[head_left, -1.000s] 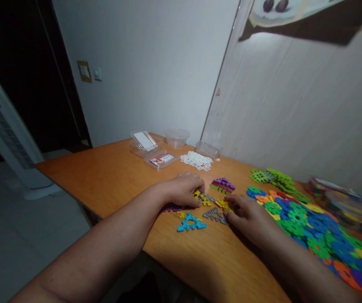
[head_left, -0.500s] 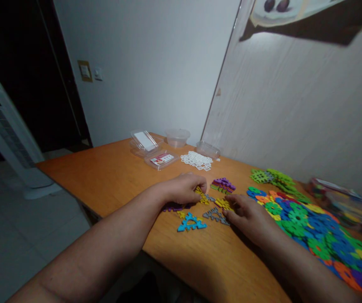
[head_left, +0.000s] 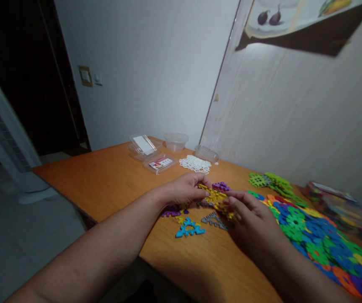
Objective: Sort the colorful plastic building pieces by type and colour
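Observation:
My left hand [head_left: 187, 188] is closed, with a yellow notched building piece [head_left: 213, 195] pinched between thumb and fingers. From the other side, my right hand [head_left: 249, 210] grips yellow notched pieces too, some reaching below its fingertips; how many it holds I cannot tell. The two hands' yellow pieces meet or overlap between them. On the table just below lie a blue triangular piece [head_left: 190, 229] and a grey triangular piece [head_left: 213, 220]. Purple pieces [head_left: 170, 213] are partly covered by my left forearm. Behind the hands sits a purple triangular stack [head_left: 221, 186].
Many colourful flower-shaped discs [head_left: 320, 235] spread over the right of the wooden table [head_left: 111, 181]. Green lattice pieces [head_left: 278, 185] lie behind them. Clear plastic boxes [head_left: 158, 163], a round tub [head_left: 176, 141] and a pile of white pieces [head_left: 196, 163] stand toward the wall.
My hands have come closer together and the yellow pieces are raised between them. My right hand has picked up yellow pieces beside the grey triangle. The view has tilted up slightly.

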### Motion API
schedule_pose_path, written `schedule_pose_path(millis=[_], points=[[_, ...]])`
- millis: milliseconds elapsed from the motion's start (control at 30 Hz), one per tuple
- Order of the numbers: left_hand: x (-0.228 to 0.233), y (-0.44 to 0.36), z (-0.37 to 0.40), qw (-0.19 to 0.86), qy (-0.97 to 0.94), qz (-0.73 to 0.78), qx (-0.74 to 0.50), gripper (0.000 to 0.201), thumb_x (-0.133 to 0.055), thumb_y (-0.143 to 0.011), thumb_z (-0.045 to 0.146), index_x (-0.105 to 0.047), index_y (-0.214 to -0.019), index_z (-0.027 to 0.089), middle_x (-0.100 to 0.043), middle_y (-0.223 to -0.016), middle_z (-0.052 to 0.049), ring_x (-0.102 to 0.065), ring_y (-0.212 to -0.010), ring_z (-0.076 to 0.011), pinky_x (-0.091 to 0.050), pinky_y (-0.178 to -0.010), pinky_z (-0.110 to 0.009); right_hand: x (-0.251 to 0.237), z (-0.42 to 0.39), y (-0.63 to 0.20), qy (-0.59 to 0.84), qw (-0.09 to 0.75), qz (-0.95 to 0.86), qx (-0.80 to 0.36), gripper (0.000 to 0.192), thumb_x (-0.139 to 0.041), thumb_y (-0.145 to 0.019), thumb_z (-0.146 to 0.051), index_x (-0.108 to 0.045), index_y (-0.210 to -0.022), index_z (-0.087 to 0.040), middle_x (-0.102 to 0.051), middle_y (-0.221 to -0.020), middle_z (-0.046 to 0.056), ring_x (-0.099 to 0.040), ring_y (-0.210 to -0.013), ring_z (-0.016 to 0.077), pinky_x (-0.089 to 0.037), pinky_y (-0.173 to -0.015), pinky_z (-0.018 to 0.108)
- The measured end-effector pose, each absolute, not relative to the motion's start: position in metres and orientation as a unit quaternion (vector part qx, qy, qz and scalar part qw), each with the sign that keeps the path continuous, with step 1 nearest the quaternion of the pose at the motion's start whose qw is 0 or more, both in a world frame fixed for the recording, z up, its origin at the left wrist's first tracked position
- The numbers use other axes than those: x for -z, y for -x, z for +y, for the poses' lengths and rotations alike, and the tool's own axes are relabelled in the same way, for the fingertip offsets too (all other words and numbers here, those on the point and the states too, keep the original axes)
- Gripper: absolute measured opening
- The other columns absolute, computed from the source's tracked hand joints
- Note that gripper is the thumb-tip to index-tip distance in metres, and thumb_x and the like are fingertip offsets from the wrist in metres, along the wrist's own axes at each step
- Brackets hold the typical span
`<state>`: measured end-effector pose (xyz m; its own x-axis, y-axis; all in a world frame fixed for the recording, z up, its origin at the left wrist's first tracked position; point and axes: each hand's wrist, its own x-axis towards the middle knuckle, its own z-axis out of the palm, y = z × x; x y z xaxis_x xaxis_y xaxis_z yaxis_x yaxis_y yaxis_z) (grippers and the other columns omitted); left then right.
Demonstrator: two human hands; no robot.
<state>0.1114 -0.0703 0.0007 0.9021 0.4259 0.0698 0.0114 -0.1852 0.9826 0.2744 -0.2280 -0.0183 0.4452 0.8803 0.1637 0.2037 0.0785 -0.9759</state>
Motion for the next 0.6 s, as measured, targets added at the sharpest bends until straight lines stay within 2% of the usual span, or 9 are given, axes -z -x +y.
schedule_pose_path(millis=[133,233,333,467,600], points=[[0.0,-0.113,-0.074,0.614,-0.757,0.129,-0.181,0.021,-0.066,-0.078,0.02,-0.058,-0.096,0.015,-0.063,-0.077,0.002,-0.054,-0.058,-0.0067,-0.038,-0.052,-0.018,0.007,-0.229,-0.262,0.601,0.609,-0.386,-0.344,0.037,-0.07,-0.081,-0.056,-0.068,-0.089,-0.02,-0.067,-0.074,0.004,-0.06,-0.065,0.0179,-0.044,-0.055,0.028],[0.0,-0.115,-0.077,0.568,-0.785,0.11,-0.22,0.018,-0.067,-0.078,0.02,-0.063,-0.094,0.014,-0.063,-0.079,0.001,-0.055,-0.065,-0.0086,-0.041,-0.058,-0.02,0.008,-0.228,-0.26,0.576,0.609,-0.382,-0.388,0.035,-0.074,-0.081,-0.052,-0.068,-0.089,-0.019,-0.065,-0.072,0.003,-0.056,-0.06,0.0147,-0.04,-0.053,0.026],[0.001,-0.118,-0.079,0.495,-0.825,0.079,-0.259,0.016,-0.067,-0.077,0.017,-0.067,-0.092,0.014,-0.065,-0.082,0.0,-0.057,-0.074,-0.0109,-0.044,-0.067,-0.022,0.014,-0.226,-0.263,0.56,0.603,-0.393,-0.409,0.035,-0.079,-0.078,-0.046,-0.068,-0.097,-0.02,-0.07,-0.084,0.003,-0.061,-0.069,0.0154,-0.045,-0.061,0.028],[-0.002,-0.118,-0.082,0.417,-0.862,0.045,-0.285,0.009,-0.068,-0.079,0.019,-0.069,-0.088,0.016,-0.067,-0.086,-0.001,-0.06,-0.085,-0.014,-0.046,-0.079,-0.025,0.017,-0.224,-0.264,0.568,0.601,-0.397,-0.399,0.046,-0.084,-0.072,-0.046,-0.068,-0.106,-0.019,-0.073,-0.098,0.008,-0.067,-0.088,0.0225,-0.051,-0.078,0.035],[-0.003,-0.119,-0.086,0.415,-0.866,0.021,-0.278,0.006,-0.065,-0.083,0.019,-0.068,-0.087,0.016,-0.068,-0.089,-0.003,-0.062,-0.089,-0.0149,-0.047,-0.084,-0.028,0.014,-0.225,-0.264,0.541,0.595,-0.418,-0.422,0.046,-0.082,-0.075,-0.043,-0.07,-0.113,-0.021,-0.074,-0.104,0.009,-0.068,-0.098,0.0251,-0.051,-0.09,0.041]])
